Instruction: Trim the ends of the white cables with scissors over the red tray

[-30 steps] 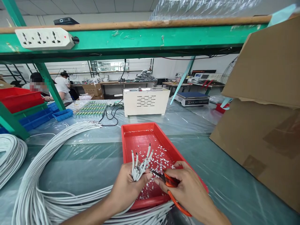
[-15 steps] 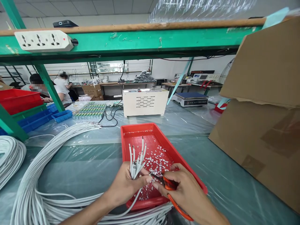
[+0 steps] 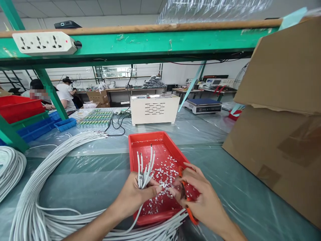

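My left hand [image 3: 135,197] is closed around a small bunch of white cable ends [image 3: 145,165], which stand upright and fan out over the red tray [image 3: 140,139]. The cable ends show stripped metal tips. My right hand [image 3: 198,197] grips orange-handled scissors [image 3: 187,201] just right of the bunch, over the tray. White and silvery cut scraps [image 3: 163,177] litter the tray floor. The cables trail back under my left wrist into a big bundle of white cables [image 3: 50,167] lying on the plastic-covered bench.
Large cardboard boxes [image 3: 283,117] stand at the right. A beige machine [image 3: 152,108] and a scale [image 3: 203,105] sit behind the tray. A green shelf beam with a power strip [image 3: 43,43] runs overhead. Red and blue bins [image 3: 27,117] stack at left; people sit beyond.
My left hand turned the cable ends from a rightward lean to upright and shifted them slightly left. My right hand rotated the scissors, pulling the blades back from the cable tips.
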The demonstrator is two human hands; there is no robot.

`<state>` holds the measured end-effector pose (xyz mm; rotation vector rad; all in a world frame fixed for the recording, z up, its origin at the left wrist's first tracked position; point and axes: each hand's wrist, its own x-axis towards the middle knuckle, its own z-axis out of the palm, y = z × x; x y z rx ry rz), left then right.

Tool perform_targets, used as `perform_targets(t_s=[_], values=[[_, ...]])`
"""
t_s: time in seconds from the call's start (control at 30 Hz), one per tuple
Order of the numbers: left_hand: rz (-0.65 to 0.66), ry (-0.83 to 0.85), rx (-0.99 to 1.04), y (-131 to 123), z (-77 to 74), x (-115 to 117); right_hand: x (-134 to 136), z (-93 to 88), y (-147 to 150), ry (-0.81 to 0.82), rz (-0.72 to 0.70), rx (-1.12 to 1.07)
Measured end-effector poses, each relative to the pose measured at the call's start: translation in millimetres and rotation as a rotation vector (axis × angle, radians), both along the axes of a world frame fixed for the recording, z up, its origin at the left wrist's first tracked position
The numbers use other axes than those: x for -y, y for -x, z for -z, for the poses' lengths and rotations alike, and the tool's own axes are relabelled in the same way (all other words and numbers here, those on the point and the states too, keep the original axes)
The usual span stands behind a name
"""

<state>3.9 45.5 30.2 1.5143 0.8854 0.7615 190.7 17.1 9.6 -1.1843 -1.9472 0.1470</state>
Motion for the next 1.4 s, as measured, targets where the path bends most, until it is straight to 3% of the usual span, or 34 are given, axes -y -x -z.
perform_targets(t_s=[0.17,0.4,0.5,0.67,0.8,0.9,1.17,1.4], values=[[0.013,0.023,-0.073,-2,2.3,1,4,-6.2,1,-0.241,-0.122,0.139],[0.03,-0.032,-0.085,-6,10.9,5,10,-9.0,3,-0.213,-0.126,0.314],[0.071,-0.122,-0.1,-8,8.9,8,10,-9.9,5,-0.089,-0.181,0.225],[0.176,-0.23,-0.154,-6,3.0,10,10,-12.0,8,0.317,-0.178,-0.072],[0.213,-0.129,-0.078,-3,5.7,8,10,-8.8,7,0.678,-0.252,-0.439],[0.196,-0.01,-0.032,-2,9.7,6,8,-3.6,6,0.843,-0.307,-0.642],[0.17,0.046,0.068,-2,15.7,3,5,7.5,6,0.935,-0.266,-0.819],[0.174,0.079,0.054,-3,13.4,3,5,2.6,12,0.906,-0.22,-0.849]])
